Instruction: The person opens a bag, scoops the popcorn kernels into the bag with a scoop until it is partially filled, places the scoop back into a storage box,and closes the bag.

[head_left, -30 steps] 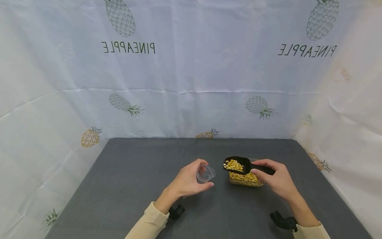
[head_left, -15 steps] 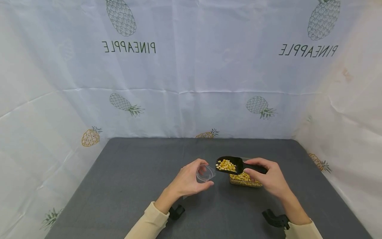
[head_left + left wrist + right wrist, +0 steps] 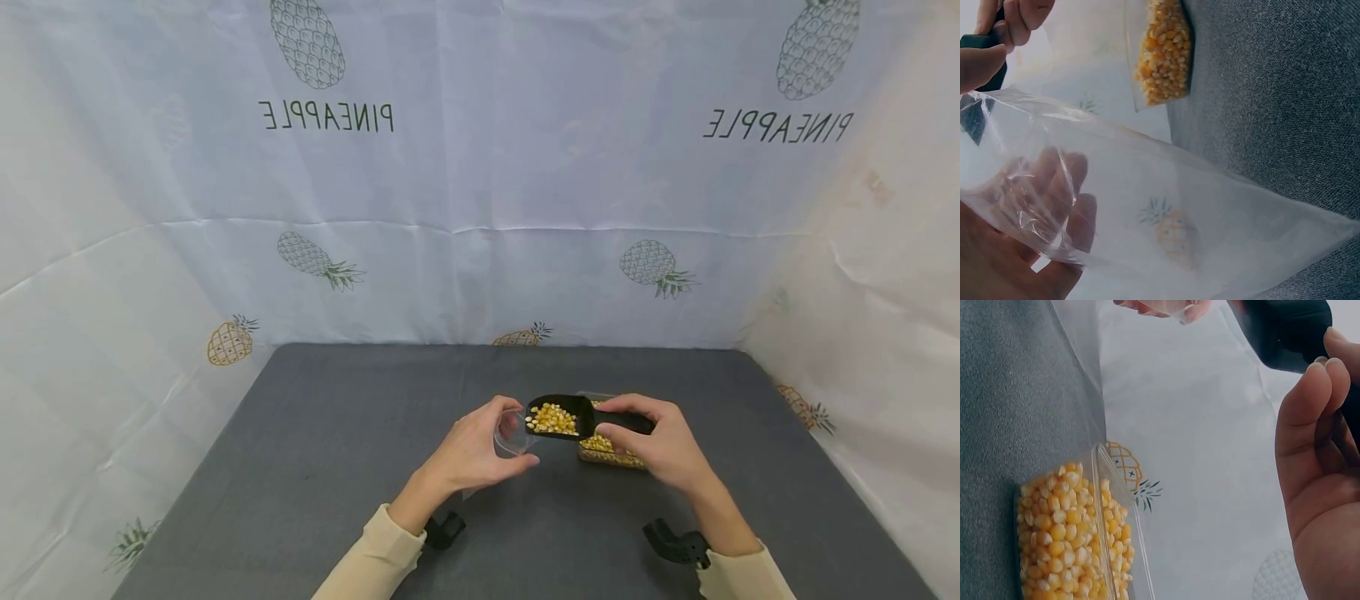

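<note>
My left hand [image 3: 474,450] holds a clear plastic bag [image 3: 1166,181] by its mouth, fingers and thumb curled around the spread opening. In the left wrist view the bag hangs down to a pointed corner near the table. My right hand [image 3: 663,442] grips the handle of a black scoop [image 3: 581,410] between thumb and fingers. Yellow corn kernels [image 3: 553,419] lie in the scoop, which is roughly level. Its front lip is at the bag's mouth, overlapping it in the head view. Below the scoop stands a clear rectangular container [image 3: 1105,506] of corn kernels, partly hidden by the right hand and scoop.
A dark grey cloth-covered table [image 3: 337,467] lies under both hands. White curtains [image 3: 480,167] with pineapple prints stand behind it and at both sides. Black mounts [image 3: 444,532] are strapped at both wrists.
My right hand has moved left with the loaded scoop, from above the container to the bag's mouth. The left hand and the bag have stayed almost still.
</note>
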A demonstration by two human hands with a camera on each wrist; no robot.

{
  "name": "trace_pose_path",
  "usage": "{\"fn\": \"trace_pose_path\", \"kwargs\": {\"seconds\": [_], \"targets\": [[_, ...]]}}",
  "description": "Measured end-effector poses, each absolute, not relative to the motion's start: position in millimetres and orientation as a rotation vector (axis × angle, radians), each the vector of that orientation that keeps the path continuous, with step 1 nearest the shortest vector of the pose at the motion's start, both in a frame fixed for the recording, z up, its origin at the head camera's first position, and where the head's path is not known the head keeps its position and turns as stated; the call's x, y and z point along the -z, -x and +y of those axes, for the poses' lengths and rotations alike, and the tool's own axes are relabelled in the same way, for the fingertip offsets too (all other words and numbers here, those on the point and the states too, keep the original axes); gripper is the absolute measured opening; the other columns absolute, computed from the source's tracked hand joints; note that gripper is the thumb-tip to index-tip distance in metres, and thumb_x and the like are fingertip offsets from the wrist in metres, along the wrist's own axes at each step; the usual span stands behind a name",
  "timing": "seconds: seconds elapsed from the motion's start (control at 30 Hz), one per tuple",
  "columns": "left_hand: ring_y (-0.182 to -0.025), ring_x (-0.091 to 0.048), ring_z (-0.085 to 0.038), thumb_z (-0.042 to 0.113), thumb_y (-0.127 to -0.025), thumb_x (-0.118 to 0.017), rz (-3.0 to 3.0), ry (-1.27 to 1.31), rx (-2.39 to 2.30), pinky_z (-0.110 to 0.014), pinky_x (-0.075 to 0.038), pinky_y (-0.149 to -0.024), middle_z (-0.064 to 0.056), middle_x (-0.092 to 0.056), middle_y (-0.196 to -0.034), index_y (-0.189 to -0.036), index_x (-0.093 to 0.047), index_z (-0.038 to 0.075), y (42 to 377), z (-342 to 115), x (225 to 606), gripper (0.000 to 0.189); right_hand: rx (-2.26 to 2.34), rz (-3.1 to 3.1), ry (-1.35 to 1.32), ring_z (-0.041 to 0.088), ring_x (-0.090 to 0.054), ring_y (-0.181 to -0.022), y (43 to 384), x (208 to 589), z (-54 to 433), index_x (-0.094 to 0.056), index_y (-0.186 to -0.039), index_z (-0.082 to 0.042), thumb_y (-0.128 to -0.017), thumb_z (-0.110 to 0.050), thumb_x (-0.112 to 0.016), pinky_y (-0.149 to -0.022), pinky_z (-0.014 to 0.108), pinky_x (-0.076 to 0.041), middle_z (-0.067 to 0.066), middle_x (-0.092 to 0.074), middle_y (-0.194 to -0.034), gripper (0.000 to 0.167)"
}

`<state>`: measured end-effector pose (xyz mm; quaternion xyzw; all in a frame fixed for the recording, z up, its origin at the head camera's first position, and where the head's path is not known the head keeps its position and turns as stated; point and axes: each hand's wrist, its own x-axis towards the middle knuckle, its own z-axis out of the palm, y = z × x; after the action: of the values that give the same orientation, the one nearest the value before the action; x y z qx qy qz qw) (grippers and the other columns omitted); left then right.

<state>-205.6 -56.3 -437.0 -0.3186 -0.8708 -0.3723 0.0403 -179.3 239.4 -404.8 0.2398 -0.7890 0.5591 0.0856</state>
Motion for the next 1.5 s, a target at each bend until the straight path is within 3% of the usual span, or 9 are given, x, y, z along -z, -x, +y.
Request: {"fn": "trace_pose_path", "kwargs": {"seconds": [0.3, 0.5, 0.77, 1.07, 1.33, 1.5], "targets": [[-0.089, -0.055, -0.006, 0.045, -0.086, -0.079, -2.688, 0.966, 1.154, -0.027, -0.049, -0.075, 0.004, -0.059, -0.107, -0.137, -0.050, 0.013, 205, -55, 437, 0.067, -1.678, -2.357, -0.787, 0.022, -0.059, -0.054, 183, 409, 234, -0.070, -0.115, 0.001, -0.092, 0.004, -0.070, -0.052, 0.039, -0.051, 0.010, -0.066, -0.074, 0.023], [-0.084, -0.052, -0.005, 0.045, -0.086, -0.079, -2.692, 0.970, 1.134, -0.025, -0.046, -0.070, 0.004, -0.058, -0.102, -0.135, -0.052, 0.013, 205, -55, 437, 0.065, -1.687, -2.367, -0.805, 0.022, -0.061, -0.054, 184, 410, 231, -0.071, -0.114, 0.000, -0.091, 0.003, -0.072, -0.053, 0.037, -0.054, 0.003, -0.070, -0.090, 0.023], [-0.085, -0.055, -0.005, 0.045, -0.083, -0.081, -2.715, 0.989, 1.077, -0.026, -0.049, -0.072, 0.007, -0.059, -0.101, -0.136, -0.053, 0.013, 205, -54, 437, 0.068, -1.718, -2.404, -0.792, 0.019, -0.061, -0.057, 184, 413, 229, -0.071, -0.115, 0.002, -0.091, 0.001, -0.073, -0.055, 0.036, -0.056, 0.010, -0.069, -0.106, 0.024], [-0.091, -0.059, -0.006, 0.046, -0.083, -0.080, -2.770, 1.046, 0.965, -0.027, -0.051, -0.076, 0.004, -0.063, -0.109, -0.138, -0.053, 0.011, 202, -56, 434, 0.070, -1.714, -2.436, -0.795, 0.019, -0.061, -0.057, 186, 415, 231, -0.072, -0.114, -0.001, -0.092, -0.001, -0.073, -0.055, 0.036, -0.056, 0.016, -0.068, -0.109, 0.023], [-0.086, -0.058, -0.003, 0.046, -0.085, -0.079, -2.795, 1.107, 1.016, -0.026, -0.051, -0.075, 0.007, -0.062, -0.109, -0.136, -0.055, 0.014, 202, -58, 432, 0.065, -1.764, -2.484, -0.849, 0.026, -0.059, -0.055, 187, 412, 239, -0.070, -0.115, 0.000, -0.093, -0.002, -0.072, -0.057, 0.038, -0.057, 0.007, -0.066, -0.088, 0.022], [-0.088, -0.059, -0.003, 0.046, -0.085, -0.079, -2.801, 1.118, 1.011, -0.027, -0.051, -0.076, 0.007, -0.062, -0.109, -0.135, -0.055, 0.015, 202, -56, 432, 0.063, -1.740, -2.543, -0.851, 0.021, -0.062, -0.058, 187, 411, 239, -0.070, -0.115, 0.001, -0.093, -0.006, -0.073, -0.057, 0.040, -0.057, 0.014, -0.067, -0.095, 0.023]]}}
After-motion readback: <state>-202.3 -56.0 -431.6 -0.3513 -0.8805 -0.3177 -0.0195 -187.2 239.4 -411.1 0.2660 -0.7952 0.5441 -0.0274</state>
